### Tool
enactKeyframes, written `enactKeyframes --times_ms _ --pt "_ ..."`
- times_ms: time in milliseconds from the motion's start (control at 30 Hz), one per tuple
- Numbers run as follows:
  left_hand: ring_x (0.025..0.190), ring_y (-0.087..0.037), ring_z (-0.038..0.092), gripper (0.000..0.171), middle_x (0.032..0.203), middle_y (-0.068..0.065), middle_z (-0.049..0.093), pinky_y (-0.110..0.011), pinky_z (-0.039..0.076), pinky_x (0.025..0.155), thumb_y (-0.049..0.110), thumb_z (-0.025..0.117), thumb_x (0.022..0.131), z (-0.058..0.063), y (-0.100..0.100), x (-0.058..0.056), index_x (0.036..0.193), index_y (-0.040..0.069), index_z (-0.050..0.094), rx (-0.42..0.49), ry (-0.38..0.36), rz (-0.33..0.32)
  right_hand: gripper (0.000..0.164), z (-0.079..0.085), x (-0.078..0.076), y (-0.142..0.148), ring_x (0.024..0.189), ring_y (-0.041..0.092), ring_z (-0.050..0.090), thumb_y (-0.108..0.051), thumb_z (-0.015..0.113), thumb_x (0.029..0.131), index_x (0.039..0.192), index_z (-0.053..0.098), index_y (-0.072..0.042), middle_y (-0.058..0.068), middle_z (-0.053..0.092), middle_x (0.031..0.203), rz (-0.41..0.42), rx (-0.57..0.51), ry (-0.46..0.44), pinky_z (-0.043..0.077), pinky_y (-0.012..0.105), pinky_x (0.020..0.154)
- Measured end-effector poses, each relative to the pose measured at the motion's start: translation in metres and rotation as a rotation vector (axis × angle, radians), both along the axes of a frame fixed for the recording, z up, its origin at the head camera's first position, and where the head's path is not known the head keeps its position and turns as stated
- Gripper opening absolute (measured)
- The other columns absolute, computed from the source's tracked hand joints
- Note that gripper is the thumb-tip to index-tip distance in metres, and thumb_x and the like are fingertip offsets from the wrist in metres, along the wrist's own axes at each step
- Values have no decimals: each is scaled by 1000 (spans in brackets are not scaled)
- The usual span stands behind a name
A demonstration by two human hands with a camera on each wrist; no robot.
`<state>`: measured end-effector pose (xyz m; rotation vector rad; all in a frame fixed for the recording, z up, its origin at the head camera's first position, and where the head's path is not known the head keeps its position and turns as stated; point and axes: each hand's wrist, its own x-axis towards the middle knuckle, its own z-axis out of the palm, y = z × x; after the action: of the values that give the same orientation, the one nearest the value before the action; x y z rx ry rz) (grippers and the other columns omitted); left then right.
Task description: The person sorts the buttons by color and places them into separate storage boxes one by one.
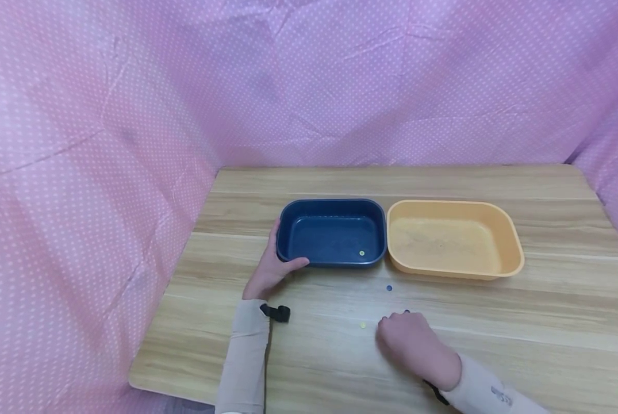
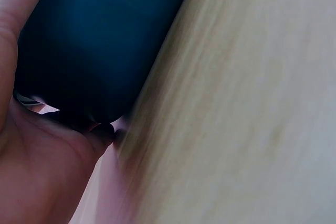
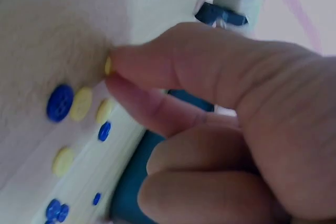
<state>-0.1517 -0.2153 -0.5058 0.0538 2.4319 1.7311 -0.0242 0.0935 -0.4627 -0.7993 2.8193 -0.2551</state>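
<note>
My left hand (image 1: 273,265) holds the left end of a dark blue plastic tub (image 1: 321,237), thumb along its front wall and fingers against its left side. Inside that tub, toward the front right, lies a yellow button (image 1: 362,253). My right hand (image 1: 414,345) is low over the table in front of the tubs. In the right wrist view, its thumb and index finger pinch a small yellow button (image 3: 108,66) at the tabletop. Near those fingertips lie a larger blue button (image 3: 60,103), a yellow button (image 3: 81,104) and several other blue and yellow buttons.
A yellow-orange tub (image 1: 443,244) stands right beside the blue one. Between the tubs and my right hand lie a loose blue button (image 1: 389,288) and a loose yellow button (image 1: 363,325). Pink dotted cloth (image 1: 309,86) hangs behind the wooden table (image 1: 329,356).
</note>
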Motion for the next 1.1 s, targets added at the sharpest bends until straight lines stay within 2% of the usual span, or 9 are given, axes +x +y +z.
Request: enactKeyframes --times_ms 100,233,367,400,600,633,767,933,1100 --pt "143 -23 17 118 160 11 9 -55 15 114 31 86 75 1 1 0 156 33 0 -17 23 0 19 0 7 -6 47 16 41 1 65 75 61 56 -8 1 46 53 32 48 54 42 37 43" --pt "144 -22 14 119 161 11 7 -54 14 115 30 85 75 2 1 -1 157 28 0 -32 38 -5 18 0 12 -10 46 13 37 1 66 73 61 56 -8 -1 44 52 39 42 81 41 35 40" --pt "145 -21 12 119 161 10 5 -53 13 115 30 85 76 3 0 -2 156 29 -2 -37 20 -11 21 -3 14 -11 46 12 35 2 64 73 58 54 -10 -3 41 51 46 23 127 39 34 38" --pt "145 -22 12 119 161 8 5 -53 13 115 29 85 76 7 1 -1 157 28 -2 -40 11 -17 21 -3 14 -11 45 12 34 2 63 72 58 54 -10 -3 41 50 51 18 138 38 34 38" --pt "144 -22 14 118 161 9 6 -53 14 115 31 85 75 6 0 -1 156 33 -1 -29 13 -17 25 0 13 -11 44 11 32 4 62 70 54 51 -13 -5 40 50 106 4 193 33 31 36" --pt "144 -22 14 118 161 11 7 -53 13 115 31 86 75 2 -1 -2 155 35 -1 -22 21 -12 26 0 13 -12 44 10 31 4 61 69 53 50 -14 -5 39 49 117 2 209 32 30 36" --pt "144 -24 15 118 161 10 8 -56 14 114 32 86 74 2 -1 -2 156 35 1 -27 16 -3 28 -3 12 -12 43 9 29 5 61 67 52 48 -15 -6 37 49 142 -4 258 31 30 35" --pt "144 -25 16 118 161 9 9 -57 15 113 31 86 74 4 0 -2 156 34 1 -34 5 -1 26 -1 11 -12 43 10 29 4 62 69 54 50 -13 -5 36 49 128 11 214 30 29 35" --pt "144 -25 15 118 161 9 8 -57 14 114 32 85 75 5 0 -2 156 32 0 -42 15 -8 22 4 10 -11 45 11 32 3 63 73 58 54 -10 -4 39 50 86 36 107 34 29 38"
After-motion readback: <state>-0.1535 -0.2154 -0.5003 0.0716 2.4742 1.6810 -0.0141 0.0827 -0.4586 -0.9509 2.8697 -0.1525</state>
